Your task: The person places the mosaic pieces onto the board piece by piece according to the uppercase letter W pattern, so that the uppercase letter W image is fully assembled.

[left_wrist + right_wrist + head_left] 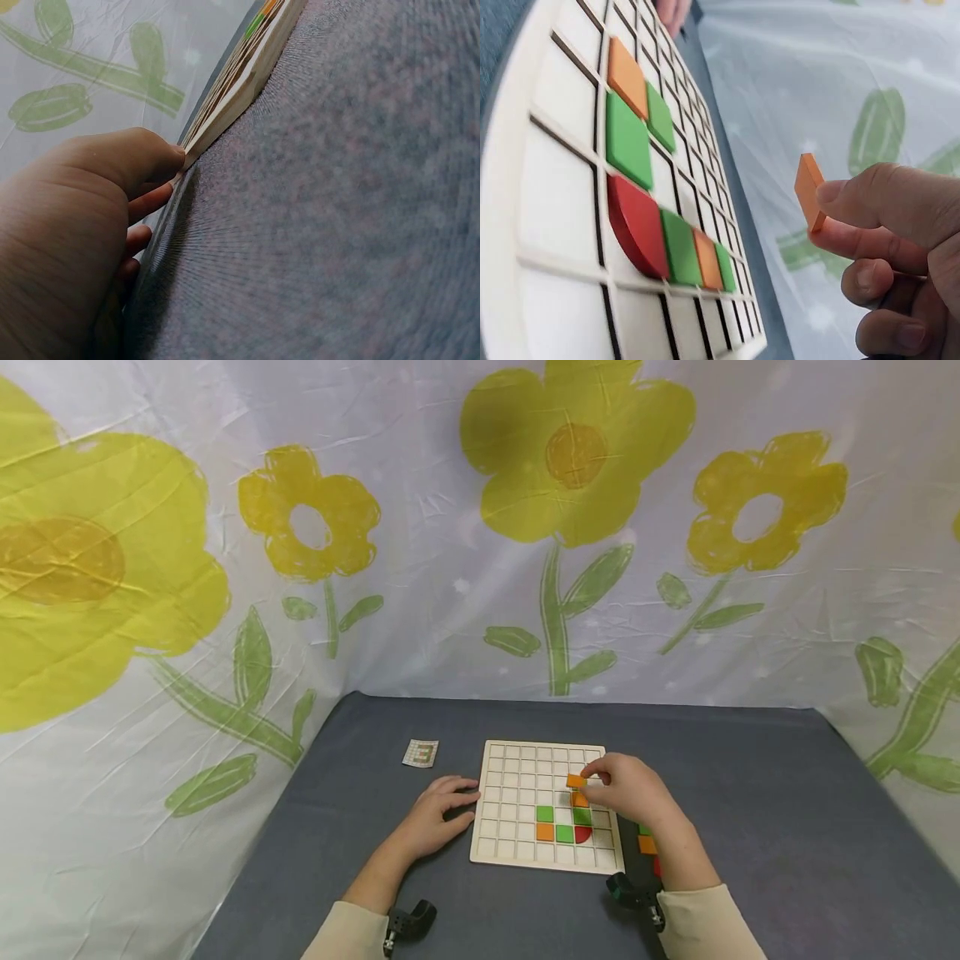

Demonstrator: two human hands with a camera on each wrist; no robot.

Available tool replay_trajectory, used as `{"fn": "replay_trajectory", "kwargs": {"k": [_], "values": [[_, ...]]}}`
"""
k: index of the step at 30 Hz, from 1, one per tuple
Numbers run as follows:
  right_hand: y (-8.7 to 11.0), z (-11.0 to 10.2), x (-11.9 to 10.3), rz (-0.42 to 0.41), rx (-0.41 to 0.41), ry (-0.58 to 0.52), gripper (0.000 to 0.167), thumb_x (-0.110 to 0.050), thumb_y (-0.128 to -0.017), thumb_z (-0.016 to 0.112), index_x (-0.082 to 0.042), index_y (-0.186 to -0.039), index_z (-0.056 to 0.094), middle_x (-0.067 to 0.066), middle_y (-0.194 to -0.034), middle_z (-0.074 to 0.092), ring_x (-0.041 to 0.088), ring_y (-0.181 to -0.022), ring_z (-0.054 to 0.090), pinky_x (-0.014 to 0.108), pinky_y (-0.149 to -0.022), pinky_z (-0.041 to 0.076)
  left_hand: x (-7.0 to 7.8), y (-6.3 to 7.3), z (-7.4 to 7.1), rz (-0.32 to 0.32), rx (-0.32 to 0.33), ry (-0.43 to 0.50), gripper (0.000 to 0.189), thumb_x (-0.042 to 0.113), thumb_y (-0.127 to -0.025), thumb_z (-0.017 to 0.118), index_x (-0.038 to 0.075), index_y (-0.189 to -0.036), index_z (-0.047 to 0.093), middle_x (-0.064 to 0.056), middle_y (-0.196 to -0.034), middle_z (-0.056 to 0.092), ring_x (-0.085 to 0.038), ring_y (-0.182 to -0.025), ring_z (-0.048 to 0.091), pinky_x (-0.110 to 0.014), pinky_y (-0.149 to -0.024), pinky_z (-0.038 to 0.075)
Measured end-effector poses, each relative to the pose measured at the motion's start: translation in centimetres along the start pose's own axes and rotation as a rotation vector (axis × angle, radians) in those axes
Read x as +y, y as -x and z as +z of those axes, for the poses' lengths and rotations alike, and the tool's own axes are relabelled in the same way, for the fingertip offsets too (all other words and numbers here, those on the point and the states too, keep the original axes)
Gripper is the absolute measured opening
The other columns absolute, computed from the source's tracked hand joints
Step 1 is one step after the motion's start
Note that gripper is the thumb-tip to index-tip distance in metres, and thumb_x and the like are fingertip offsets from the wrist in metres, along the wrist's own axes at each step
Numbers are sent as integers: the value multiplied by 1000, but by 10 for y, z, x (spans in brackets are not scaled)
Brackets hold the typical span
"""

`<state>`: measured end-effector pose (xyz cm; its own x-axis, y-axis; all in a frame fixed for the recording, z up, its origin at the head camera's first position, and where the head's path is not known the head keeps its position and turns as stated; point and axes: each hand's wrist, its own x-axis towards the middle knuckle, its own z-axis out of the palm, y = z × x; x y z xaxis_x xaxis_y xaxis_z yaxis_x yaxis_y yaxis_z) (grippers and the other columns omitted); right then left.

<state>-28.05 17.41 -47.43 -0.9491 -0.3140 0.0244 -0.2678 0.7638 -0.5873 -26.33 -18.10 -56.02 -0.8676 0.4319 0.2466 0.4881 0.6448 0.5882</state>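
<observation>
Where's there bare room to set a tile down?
Grey tablecloth is bare right of the right hand and beyond the grid board; the board's left three columns are free. Crowded: beside the board's right edge, where loose tiles lie.

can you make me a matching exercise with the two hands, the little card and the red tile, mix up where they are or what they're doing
1. left hand
2. right hand
3. small printed card
4. red round-edged tile

A. lying on the dark tablecloth, apart from the board
B. pinching an orange square tile
C. set in a cell of the wooden grid board
D. at the board's left edge

Pairs: 1-D, 2-B, 3-A, 4-C
</observation>
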Motion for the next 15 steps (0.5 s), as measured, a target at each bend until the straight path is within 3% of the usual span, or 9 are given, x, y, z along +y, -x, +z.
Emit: {"fn": "replay_trajectory", "kwargs": {"k": [15], "values": [[-9, 39, -22, -33, -78, 75, 21, -19, -87, 73, -13, -105, 82, -4, -72, 55, 13, -60, 45, 30, -53, 32, 2, 0, -1, 4, -13, 6, 41, 18, -99, 69, 5, -138, 67, -7, -149, 55, -34, -145, 38, -61, -115, 31]]}}
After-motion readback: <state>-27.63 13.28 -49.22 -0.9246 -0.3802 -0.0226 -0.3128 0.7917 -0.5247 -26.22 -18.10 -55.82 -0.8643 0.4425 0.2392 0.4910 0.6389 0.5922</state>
